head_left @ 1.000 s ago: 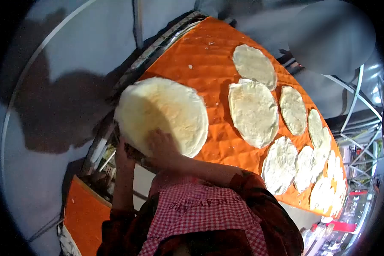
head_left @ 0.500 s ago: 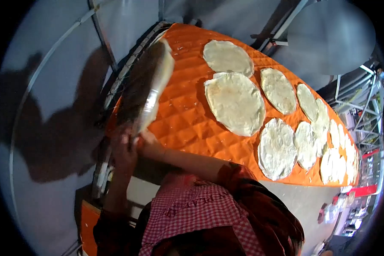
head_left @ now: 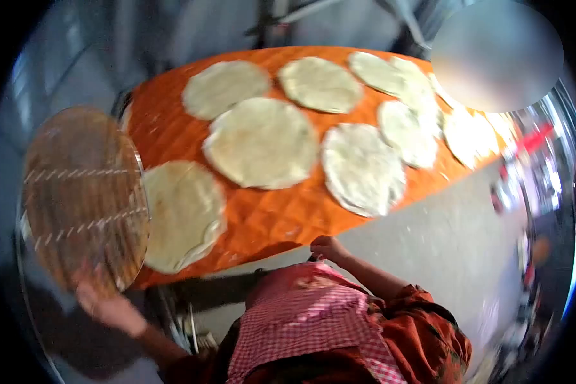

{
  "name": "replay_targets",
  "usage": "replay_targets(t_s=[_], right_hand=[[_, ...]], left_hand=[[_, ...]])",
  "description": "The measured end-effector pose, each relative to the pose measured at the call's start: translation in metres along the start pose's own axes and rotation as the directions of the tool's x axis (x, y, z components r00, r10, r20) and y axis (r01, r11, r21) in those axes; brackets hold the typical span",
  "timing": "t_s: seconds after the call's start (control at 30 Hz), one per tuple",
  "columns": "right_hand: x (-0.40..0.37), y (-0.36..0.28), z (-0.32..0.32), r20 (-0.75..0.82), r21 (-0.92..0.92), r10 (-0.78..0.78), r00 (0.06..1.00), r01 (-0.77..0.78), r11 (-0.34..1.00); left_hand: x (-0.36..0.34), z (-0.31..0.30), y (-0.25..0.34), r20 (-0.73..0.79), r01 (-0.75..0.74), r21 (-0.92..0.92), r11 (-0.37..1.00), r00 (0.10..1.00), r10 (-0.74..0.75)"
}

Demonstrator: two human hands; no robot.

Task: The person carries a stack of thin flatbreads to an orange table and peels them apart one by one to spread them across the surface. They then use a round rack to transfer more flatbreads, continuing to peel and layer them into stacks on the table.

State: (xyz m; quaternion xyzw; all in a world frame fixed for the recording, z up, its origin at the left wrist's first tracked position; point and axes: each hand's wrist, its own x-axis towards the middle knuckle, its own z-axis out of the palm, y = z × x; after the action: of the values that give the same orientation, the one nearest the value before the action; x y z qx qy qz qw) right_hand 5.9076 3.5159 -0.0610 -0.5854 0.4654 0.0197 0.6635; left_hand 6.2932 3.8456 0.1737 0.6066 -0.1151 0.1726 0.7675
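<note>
My left hand (head_left: 102, 299) is closed on the lower edge of a large round wooden board (head_left: 80, 198), held up at the left of the table. Two rows of slanted pale stitches cross the board's brown slatted face. Beside it, a pale round flatbread (head_left: 182, 217) lies on the orange quilted cloth (head_left: 269, 214). A larger flatbread (head_left: 261, 142) is behind that one, to its right. My right hand (head_left: 328, 248) is near the table's front edge, just above my apron, with its fingers curled. Something small and dark shows below it; what it is I cannot make out.
Several more flatbreads (head_left: 363, 168) spread along the table towards the right. Grey sheeting (head_left: 192, 29) hangs behind the table, with metal poles. Grey floor (head_left: 429, 237) runs along the front. Bags and a red item (head_left: 536, 136) are at the far right.
The board has swung away leftwards in my left hand, and a flatbread now lies flat at the table's left end. My right hand has left the board and moved right. The view has turned.
</note>
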Motion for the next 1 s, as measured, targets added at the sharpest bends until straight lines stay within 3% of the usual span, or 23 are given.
replay_targets(t_s=[0.03, 0.07, 0.1, 0.13, 0.2, 0.23, 0.27, 0.3, 0.33, 0.43, 0.5, 0.53, 0.57, 0.67, 0.7, 0.77, 0.83, 0.93, 1.0], right_hand=[[-0.007, 0.017, -0.019, -0.071, 0.010, 0.035, 0.997, -0.034, 0.999], [-0.018, 0.026, -0.036, -0.087, 0.047, 0.060, 0.994, -0.056, 0.997], [-0.026, 0.039, -0.048, -0.088, 0.074, 0.065, 0.994, -0.058, 0.996], [-0.039, 0.039, -0.063, -0.054, 0.130, 0.049, 0.997, -0.042, 0.991], [-0.059, 0.032, -0.091, -0.012, 0.194, -0.014, 1.000, 0.017, 0.981], [-0.079, 0.022, -0.108, 0.024, 0.320, -0.065, 0.998, 0.054, 0.946], [-0.099, 0.012, -0.130, 0.080, 0.421, -0.173, 0.982, 0.124, 0.899], [-0.108, 0.024, -0.152, 0.104, 0.614, -0.320, 0.942, 0.193, 0.765], [-0.119, 0.035, -0.177, 0.150, 0.787, -0.537, 0.830, 0.229, 0.573], [-0.179, 0.052, -0.257, 0.014, 0.965, -0.848, 0.530, 0.214, 0.150], [-0.200, 0.089, -0.307, -0.168, 0.965, -0.828, 0.535, 0.260, -0.028], [-0.211, 0.106, -0.333, -0.242, 0.955, -0.809, 0.536, 0.278, -0.102], [-0.229, 0.120, -0.356, -0.276, 0.927, -0.731, 0.624, 0.373, -0.031], [-0.234, 0.169, -0.417, -0.298, 0.935, -0.553, 0.778, 0.355, -0.003], [-0.219, 0.199, -0.441, -0.223, 0.941, -0.673, 0.705, 0.335, 0.039], [-0.253, 0.179, -0.482, -0.403, 0.828, -0.443, 0.801, 0.525, 0.195], [-0.256, 0.195, -0.542, -0.428, 0.835, -0.426, 0.797, 0.529, 0.151], [-0.264, 0.217, -0.641, -0.473, 0.819, -0.392, 0.789, 0.558, 0.133], [-0.261, 0.252, -0.715, -0.534, 0.786, -0.327, 0.779, 0.601, 0.148]], left_hand=[[-0.016, 0.027, 0.031, -0.077, 0.107, -0.068, 0.992, 0.991, -0.112], [-0.013, 0.035, 0.030, -0.006, 0.073, -0.147, 0.986, 0.997, -0.075], [-0.031, 0.044, 0.037, -0.019, 0.196, -0.296, 0.935, 0.977, -0.211], [-0.046, 0.066, 0.046, 0.006, 0.293, -0.321, 0.901, 0.952, -0.307], [-0.073, 0.102, 0.019, 0.068, 0.438, -0.257, 0.862, 0.898, -0.436], [-0.084, 0.117, -0.013, 0.108, 0.478, -0.176, 0.860, 0.878, -0.466], [-0.121, 0.155, -0.009, 0.175, 0.542, -0.143, 0.828, 0.837, -0.518], [-0.170, 0.192, 0.002, 0.256, 0.609, -0.124, 0.784, 0.783, -0.567], [-0.219, 0.229, 0.013, 0.333, 0.669, -0.094, 0.738, 0.719, -0.610], [-0.336, 0.306, 0.017, 0.626, 0.756, 0.014, 0.654, 0.503, -0.596], [-0.407, 0.356, 0.026, 0.599, 0.802, 0.139, 0.581, 0.399, -0.694], [-0.441, 0.376, 0.035, 0.663, 0.812, 0.167, 0.559, 0.327, -0.674], [-0.473, 0.393, 0.049, 0.716, 0.820, 0.193, 0.538, 0.257, -0.649], [-0.548, 0.443, 0.050, 0.736, 0.788, 0.318, 0.526, 0.144, -0.661], [-0.570, 0.460, 0.045, 0.751, 0.806, 0.333, 0.489, 0.087, -0.655], [-0.619, 0.498, 0.049, 0.747, 0.802, 0.379, 0.462, 0.030, -0.664], [-0.668, 0.546, 0.050, 0.768, 0.784, 0.425, 0.452, -0.047, -0.639], [-0.758, 0.629, 0.036, 0.762, 0.787, 0.444, 0.429, -0.080, -0.642], [-0.828, 0.688, 0.032, 0.795, 0.768, 0.530, 0.360, -0.303, -0.525]])
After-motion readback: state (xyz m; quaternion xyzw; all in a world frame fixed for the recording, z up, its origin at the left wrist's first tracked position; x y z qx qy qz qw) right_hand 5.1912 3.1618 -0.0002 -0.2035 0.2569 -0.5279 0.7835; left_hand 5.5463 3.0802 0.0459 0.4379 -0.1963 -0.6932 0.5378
